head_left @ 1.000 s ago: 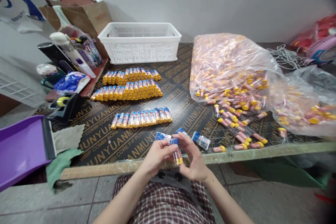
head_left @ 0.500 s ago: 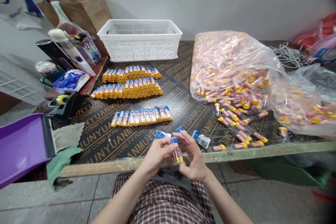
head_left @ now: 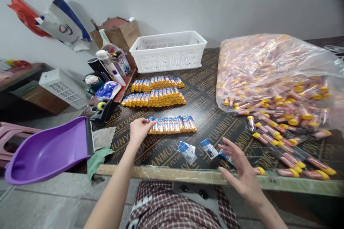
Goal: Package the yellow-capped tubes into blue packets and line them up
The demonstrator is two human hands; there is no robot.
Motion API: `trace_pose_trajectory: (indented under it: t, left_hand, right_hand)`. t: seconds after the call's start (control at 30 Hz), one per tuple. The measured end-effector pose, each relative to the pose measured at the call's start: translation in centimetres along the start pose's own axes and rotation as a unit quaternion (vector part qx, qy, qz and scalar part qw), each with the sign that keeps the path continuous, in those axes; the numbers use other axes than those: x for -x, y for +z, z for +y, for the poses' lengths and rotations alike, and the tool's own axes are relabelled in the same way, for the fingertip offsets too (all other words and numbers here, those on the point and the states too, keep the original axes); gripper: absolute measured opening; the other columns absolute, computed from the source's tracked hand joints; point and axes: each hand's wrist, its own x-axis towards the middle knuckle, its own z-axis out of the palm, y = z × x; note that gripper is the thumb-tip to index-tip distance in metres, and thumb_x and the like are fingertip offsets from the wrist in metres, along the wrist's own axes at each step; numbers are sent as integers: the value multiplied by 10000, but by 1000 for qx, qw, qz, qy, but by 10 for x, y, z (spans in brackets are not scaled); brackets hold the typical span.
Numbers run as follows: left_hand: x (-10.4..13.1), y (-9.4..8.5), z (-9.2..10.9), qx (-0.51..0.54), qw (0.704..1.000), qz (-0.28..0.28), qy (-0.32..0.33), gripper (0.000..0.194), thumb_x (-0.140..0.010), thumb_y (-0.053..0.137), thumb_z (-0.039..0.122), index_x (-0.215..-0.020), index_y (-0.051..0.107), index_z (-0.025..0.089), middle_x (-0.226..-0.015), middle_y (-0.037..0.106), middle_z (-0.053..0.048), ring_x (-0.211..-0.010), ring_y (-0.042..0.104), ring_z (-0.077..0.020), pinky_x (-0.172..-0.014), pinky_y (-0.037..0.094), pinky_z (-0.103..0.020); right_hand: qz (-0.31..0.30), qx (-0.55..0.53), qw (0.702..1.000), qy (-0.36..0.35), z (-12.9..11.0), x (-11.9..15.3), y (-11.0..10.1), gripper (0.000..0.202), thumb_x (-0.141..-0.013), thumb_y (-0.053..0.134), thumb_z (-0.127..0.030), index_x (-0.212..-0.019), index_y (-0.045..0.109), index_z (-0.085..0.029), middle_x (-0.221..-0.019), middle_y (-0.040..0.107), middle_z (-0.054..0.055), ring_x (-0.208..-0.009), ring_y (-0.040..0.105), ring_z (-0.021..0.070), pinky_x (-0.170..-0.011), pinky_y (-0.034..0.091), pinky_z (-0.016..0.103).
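At the left end of the front row of labelled tubes (head_left: 173, 124), my left hand (head_left: 140, 131) is closed, its fingertips pinching a small yellow-capped tube (head_left: 151, 128) with a blue label. The hand partly covers that tube, which lies against its neighbours. My right hand (head_left: 242, 173) hovers over the table's front edge with fingers spread and nothing in it. Just beyond those fingers lie flat blue-and-clear printed sleeves (head_left: 209, 149), one partly behind the hand. Two overlapping sleeves (head_left: 187, 152) rest further left.
Stacked labelled tubes (head_left: 154, 96) sit behind the front row, before a white plastic basket (head_left: 168, 57). On the right, a large clear bag (head_left: 252, 61) spills unlabelled yellow-capped tubes (head_left: 268, 137). A tape dispenser (head_left: 103, 111) and purple dustpan (head_left: 53, 154) are at left.
My left hand has carried the tube from in front of me to the left end of the front row. My right hand has come away from it, opened and moved right. The view has turned left.
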Motion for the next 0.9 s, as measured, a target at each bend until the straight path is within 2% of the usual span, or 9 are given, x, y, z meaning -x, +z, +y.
trace_pose_trajectory:
  t: [0.13,0.27,0.3,0.43,0.47,0.53,0.7,0.8,0.9]
  left_hand:
    - [-14,2,-10,-138,990,-17,17,391,-681,626,551,-686,699,167,-704,702,-109,-713,641,-247,-642,418,-301]
    - [15,16,5,-145,985,65,64,413,-775,525,558,-756,687,180,-727,689,-83,-697,618,-220,-635,389,-285]
    - [26,23,11,-125,987,58,80,396,-793,510,541,-737,673,184,-713,679,-66,-679,609,-201,-632,384,-274]
    - [75,57,25,-96,979,-135,121,300,-752,579,503,-713,612,208,-698,640,-15,-654,582,-172,-579,347,-243]
    - [83,64,25,-109,973,-163,126,282,-731,604,495,-733,604,213,-725,635,-13,-669,580,-176,-567,333,-241]
    - [93,73,23,-130,967,-178,130,244,-730,613,460,-753,590,218,-763,621,-13,-701,576,-181,-562,315,-241]
    - [89,74,14,-87,973,-188,103,165,-753,579,356,-678,587,210,-684,602,-9,-680,562,-182,-580,327,-251]
    - [87,74,14,7,980,-183,72,185,-673,649,363,-643,573,197,-610,586,3,-602,541,-166,-576,356,-250]
    - [90,78,15,130,974,-184,36,229,-626,682,376,-620,548,191,-567,578,14,-558,538,-151,-563,387,-242]
  right_hand:
    - [-2,46,999,-16,4,2,-5,572,-830,585,-279,-1360,370,-295,-1418,370,72,-1247,431,271,-1022,397,474]
    - [21,82,996,-21,6,2,-10,490,-824,593,-285,-1295,456,-280,-1396,402,81,-1261,411,280,-1008,404,486]
    - [38,87,995,-20,6,2,-11,472,-824,593,-284,-1281,472,-275,-1380,421,85,-1253,422,279,-996,415,480]
    - [81,133,988,-18,7,-4,-15,376,-828,585,-281,-1202,548,-255,-1292,507,89,-1195,487,256,-989,424,453]
    - [87,157,984,-20,10,-6,-17,346,-831,580,-281,-1176,569,-250,-1276,519,89,-1183,499,250,-994,420,444]
    - [114,229,966,-27,20,-11,-29,295,-838,562,-285,-1126,603,-234,-1237,542,92,-1150,521,240,-983,430,423]
    - [200,439,876,22,64,-26,-83,257,-839,518,-301,-1023,643,-173,-1027,602,127,-1007,545,272,-885,459,446]
    - [188,470,861,51,85,-38,-108,248,-816,540,-313,-960,654,-146,-920,593,144,-932,537,305,-823,448,473]
    - [144,486,860,60,95,-51,-117,184,-778,576,-317,-838,640,-155,-862,588,135,-878,543,302,-758,449,431]
